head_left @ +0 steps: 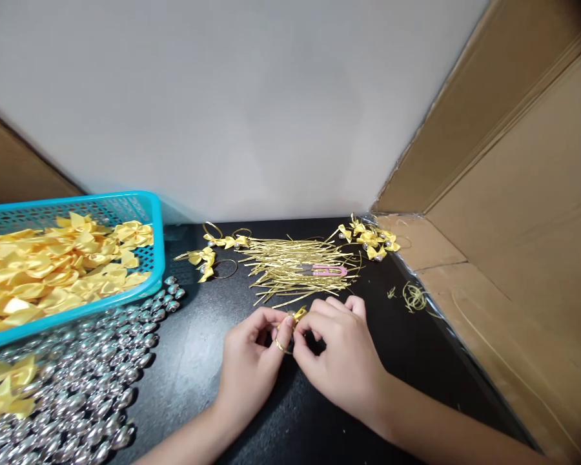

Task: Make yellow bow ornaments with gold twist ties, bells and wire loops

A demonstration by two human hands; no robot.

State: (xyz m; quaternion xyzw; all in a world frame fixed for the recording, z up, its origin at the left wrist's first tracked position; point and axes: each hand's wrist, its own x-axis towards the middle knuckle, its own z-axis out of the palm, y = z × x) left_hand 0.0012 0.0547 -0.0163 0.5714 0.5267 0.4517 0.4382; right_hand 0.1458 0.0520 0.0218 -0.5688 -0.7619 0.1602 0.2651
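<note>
Near the front middle of the black table, my left hand [254,345] and my right hand [341,345] meet, thumbs and forefingers pinched close together. Between the fingertips shows part of a small yellow ribbon bow [299,314], mostly covered by the fingers. A thin gold loop of cord [281,347] passes by my left thumb. Just beyond the hands lies a spread of cut gold cords [281,268]. Pink-handled thread snips [329,270] rest on top of them.
A turquoise basket [157,258] of yellow bows stands at the left. Silver bells or beads [87,387] cover the table before it. Finished-looking bow pieces [206,261] and a bow cluster [368,239] flank the cords. Cord scraps [413,296] lie right, beside cardboard [523,181].
</note>
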